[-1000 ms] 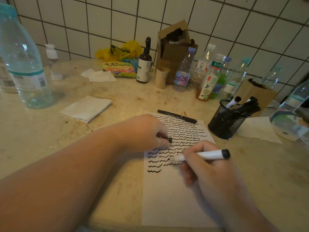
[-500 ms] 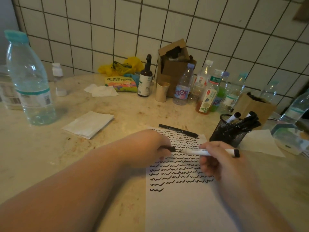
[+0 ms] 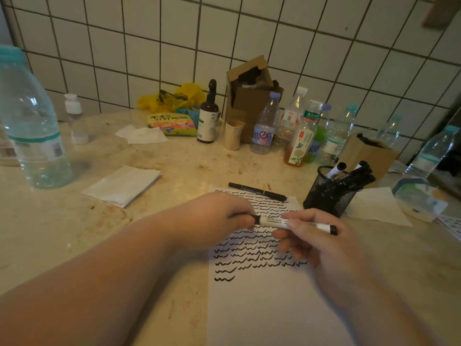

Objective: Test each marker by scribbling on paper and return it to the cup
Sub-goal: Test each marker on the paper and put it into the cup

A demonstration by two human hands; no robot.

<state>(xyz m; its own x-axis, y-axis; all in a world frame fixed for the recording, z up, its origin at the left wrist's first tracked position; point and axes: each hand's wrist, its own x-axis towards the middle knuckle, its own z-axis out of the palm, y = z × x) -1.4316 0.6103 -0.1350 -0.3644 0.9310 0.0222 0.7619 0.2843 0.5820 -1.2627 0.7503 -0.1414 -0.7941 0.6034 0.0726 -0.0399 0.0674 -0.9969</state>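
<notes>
I am seeing the white marker lying level above the paper, long axis left-right; my left hand is pinching its cap end, my right hand gripping the barrel. Right of the paper, the mesh cup is holding several markers.

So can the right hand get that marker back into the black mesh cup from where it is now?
Probably yes. The right hand holds the marker just in front of the mesh cup, with nothing between them. The left hand grips the cap end, and other markers already crowd the cup.
</notes>
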